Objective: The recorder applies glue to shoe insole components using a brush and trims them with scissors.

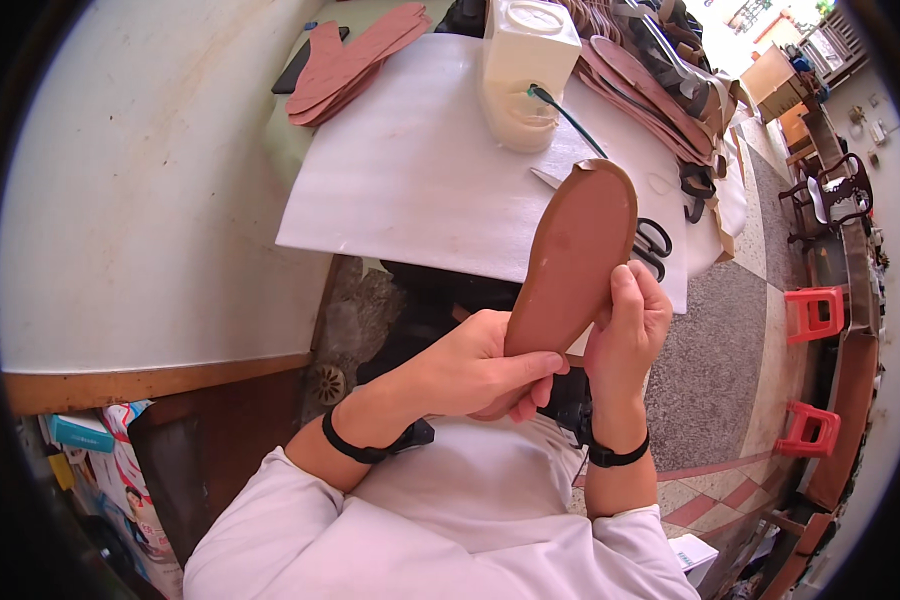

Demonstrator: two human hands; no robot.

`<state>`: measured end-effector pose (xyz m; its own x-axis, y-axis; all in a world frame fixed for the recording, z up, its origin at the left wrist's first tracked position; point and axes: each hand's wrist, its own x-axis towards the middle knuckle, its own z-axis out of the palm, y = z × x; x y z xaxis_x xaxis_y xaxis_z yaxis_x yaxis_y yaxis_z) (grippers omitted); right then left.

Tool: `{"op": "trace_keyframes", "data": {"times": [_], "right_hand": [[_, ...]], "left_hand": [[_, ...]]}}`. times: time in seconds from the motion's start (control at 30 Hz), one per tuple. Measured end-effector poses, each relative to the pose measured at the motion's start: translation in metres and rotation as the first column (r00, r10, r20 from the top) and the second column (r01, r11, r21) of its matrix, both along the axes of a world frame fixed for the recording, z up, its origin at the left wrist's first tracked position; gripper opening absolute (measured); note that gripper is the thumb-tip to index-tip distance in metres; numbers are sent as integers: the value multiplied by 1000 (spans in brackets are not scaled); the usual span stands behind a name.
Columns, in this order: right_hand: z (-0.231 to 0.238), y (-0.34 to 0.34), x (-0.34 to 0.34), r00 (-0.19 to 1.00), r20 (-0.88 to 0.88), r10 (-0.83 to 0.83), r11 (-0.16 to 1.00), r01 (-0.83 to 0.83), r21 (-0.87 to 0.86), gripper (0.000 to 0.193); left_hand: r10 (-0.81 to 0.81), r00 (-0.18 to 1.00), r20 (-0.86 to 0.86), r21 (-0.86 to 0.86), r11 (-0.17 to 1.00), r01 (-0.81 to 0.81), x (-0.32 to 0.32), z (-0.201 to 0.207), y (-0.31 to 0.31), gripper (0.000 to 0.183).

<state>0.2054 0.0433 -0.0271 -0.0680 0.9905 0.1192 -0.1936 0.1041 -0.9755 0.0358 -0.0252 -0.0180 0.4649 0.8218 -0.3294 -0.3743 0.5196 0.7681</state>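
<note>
A reddish-brown shoe insole (580, 255) with a brown edge band is held up, tilted, in front of me. At its far tip a bit of the band stands away from the edge. My left hand (495, 365) grips the near end, thumb lying across the face and fingers underneath. Along the right edge, my right hand (630, 325) pinches the insole between thumb and bent fingers. Behind it lie scissors with black handles (653, 245), partly covered by the insole. A white plastic jug (530, 60) with a cut opening stands beyond, a dark green stick (570, 120) leaning out of it.
The white tabletop (400, 170) carries a stack of pinkish insoles (345, 65) at the far left, beside a black phone (305, 65). More insoles (650, 100) and dark straps pile up at the far right. Red stools (815, 315) stand on the floor to the right.
</note>
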Motion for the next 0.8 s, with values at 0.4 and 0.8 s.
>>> {"op": "trace_keyframes", "data": {"times": [0.4, 0.8], "right_hand": [[-12, -7, -4, 961, 189, 203, 979, -201, -27, 29], [2, -30, -17, 933, 143, 330, 941, -314, -123, 21]], "left_hand": [[141, 984, 109, -117, 985, -128, -9, -4, 0, 23], [222, 972, 77, 0, 975, -222, -14, -4, 0, 35]]}}
